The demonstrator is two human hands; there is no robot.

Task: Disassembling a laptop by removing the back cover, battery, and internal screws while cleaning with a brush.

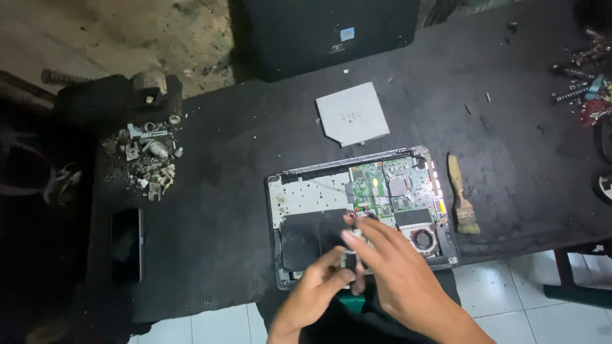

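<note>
Head view: both hands meet over the near edge of an opened laptop base, its green circuit board, small round fan and dark panels laid bare. The left hand and right hand together pinch a small dark part, blurred. The dark table also carries a grey flat drive, a paintbrush and a black phone; white floor tiles show below.

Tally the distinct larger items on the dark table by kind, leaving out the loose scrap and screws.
Opened laptop base: 1
Grey optical drive: 1
Paintbrush: 1
Black phone: 1
Black laptop lid: 1
Total: 5
Both hands, left and right, pinch a small dark part.
</note>
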